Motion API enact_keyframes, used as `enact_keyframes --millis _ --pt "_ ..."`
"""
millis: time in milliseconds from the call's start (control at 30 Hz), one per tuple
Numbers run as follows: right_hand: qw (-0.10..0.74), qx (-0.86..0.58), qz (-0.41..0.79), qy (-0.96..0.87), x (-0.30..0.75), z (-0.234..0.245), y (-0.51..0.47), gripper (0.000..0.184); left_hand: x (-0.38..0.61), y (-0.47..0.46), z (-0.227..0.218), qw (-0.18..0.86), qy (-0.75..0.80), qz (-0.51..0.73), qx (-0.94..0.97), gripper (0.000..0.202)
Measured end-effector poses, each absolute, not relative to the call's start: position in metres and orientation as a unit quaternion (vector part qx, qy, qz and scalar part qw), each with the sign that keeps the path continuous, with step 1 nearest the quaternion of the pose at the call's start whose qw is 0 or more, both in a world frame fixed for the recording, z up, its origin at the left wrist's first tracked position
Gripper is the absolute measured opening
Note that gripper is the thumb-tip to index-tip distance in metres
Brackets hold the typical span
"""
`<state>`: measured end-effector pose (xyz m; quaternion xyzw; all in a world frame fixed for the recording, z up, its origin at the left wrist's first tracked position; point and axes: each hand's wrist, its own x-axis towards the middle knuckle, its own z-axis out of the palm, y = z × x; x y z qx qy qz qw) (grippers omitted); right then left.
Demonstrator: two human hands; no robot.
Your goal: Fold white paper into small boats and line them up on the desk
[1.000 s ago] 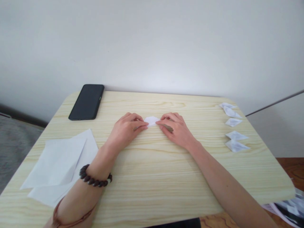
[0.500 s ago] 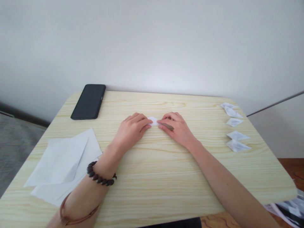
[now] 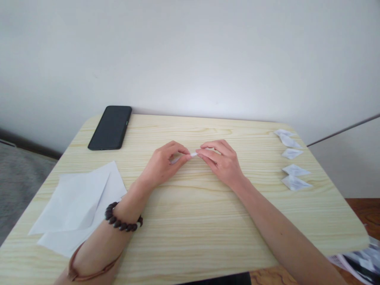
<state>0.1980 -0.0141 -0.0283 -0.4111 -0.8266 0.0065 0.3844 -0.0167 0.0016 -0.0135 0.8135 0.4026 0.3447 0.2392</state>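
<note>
A small folded piece of white paper [image 3: 193, 154] sits at the middle of the light wooden table [image 3: 190, 221], pinched from both sides. My left hand [image 3: 162, 163], with a dark bead bracelet on its wrist, grips the paper's left end with fingers curled. My right hand [image 3: 223, 161] pinches the right end between thumb and fingers. Most of the paper is hidden between the fingertips.
A black phone [image 3: 111, 127] lies at the table's far left corner. Loose white sheets [image 3: 77, 205] are spread at the near left. Several small folded paper pieces [image 3: 292, 166] line the right edge. A plain wall stands behind the table.
The paper showed as a flat white shape between my hands a second ago; now both hands have closed in and lifted slightly, so only a sliver shows.
</note>
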Motion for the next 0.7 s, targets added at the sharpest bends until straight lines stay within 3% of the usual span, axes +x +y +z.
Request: enact_keyframes --millis 433,700 --pt "0.374 -0.421 -0.002 -0.826 0.188 -0.024 -0.020 0.017 -0.015 -0.001 -0.011 -0.018 0.364 0.336 0.868 0.020" --pt "0.437 -0.441 0.081 -0.780 0.191 -0.022 -0.018 0.019 -0.019 0.000 -0.009 -0.001 0.406 0.358 0.841 0.041"
